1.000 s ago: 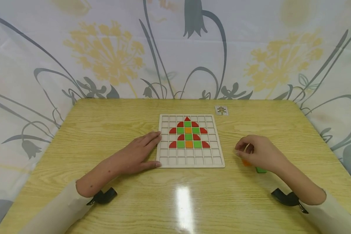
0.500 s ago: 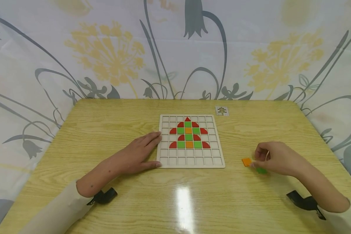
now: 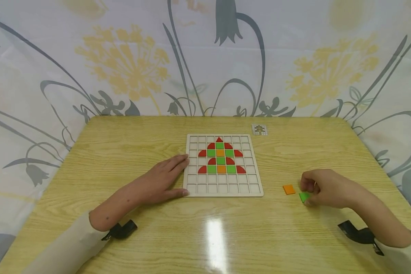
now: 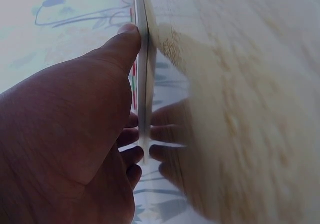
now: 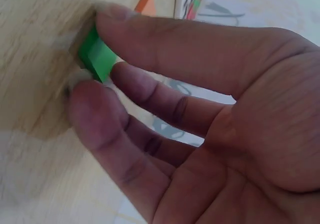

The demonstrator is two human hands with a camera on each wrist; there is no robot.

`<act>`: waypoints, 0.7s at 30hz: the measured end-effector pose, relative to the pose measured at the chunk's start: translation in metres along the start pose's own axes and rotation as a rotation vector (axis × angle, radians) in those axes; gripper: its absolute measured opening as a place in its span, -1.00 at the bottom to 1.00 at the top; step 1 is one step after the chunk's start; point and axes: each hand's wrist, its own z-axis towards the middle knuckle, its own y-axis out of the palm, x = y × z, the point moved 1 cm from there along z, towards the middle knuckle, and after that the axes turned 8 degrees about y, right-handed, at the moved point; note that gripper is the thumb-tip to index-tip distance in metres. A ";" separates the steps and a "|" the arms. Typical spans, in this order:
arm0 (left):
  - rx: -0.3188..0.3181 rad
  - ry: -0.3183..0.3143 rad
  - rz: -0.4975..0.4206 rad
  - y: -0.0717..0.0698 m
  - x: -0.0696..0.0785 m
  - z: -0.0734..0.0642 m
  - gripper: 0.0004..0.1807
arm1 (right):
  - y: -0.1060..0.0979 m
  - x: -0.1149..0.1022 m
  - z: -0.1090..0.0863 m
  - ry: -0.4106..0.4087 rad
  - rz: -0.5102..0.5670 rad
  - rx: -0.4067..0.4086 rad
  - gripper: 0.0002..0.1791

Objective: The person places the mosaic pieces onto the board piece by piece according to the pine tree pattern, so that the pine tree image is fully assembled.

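Observation:
My right hand (image 3: pixel 332 188) is at a green square tile (image 3: pixel 304 196) lying on the table, right of the board. In the right wrist view, the thumb and a fingertip pinch opposite edges of the green tile (image 5: pixel 97 54). An orange square tile (image 3: pixel 289 189) lies just left of it. My left hand (image 3: pixel 162 179) rests along the left side of a pale grid board (image 3: pixel 222 189), its fingers straight and its thumb at the near-left corner. Red, green and orange pieces form a tree in the grid; one is a green tile (image 3: pixel 220 160).
A small card (image 3: pixel 259 129) with a tree pattern on a grid lies behind the board's right corner. The wooden table (image 3: pixel 150 236) reaches back to a flowered cloth (image 3: pixel 198 57). Black wrist mounts (image 3: pixel 123 230) hang at both sleeves.
My right hand has moved right, away from the orange tile, which now shows fully, and closed its fingertips on the green tile. The left hand and board have stayed put.

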 end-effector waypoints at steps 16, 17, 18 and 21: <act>0.006 0.010 0.017 0.001 -0.001 0.000 0.00 | 0.003 -0.009 0.003 -0.065 -0.019 0.036 -0.70; 0.007 0.010 0.017 0.001 -0.001 0.000 0.01 | 0.003 -0.010 0.003 -0.070 -0.024 0.048 -0.70; 0.006 0.010 0.016 0.001 -0.001 0.000 0.01 | 0.002 -0.011 0.003 -0.074 -0.026 0.060 -0.71; 0.005 0.010 0.012 0.001 -0.001 0.000 0.01 | 0.000 -0.018 0.004 -0.082 -0.021 0.098 -0.73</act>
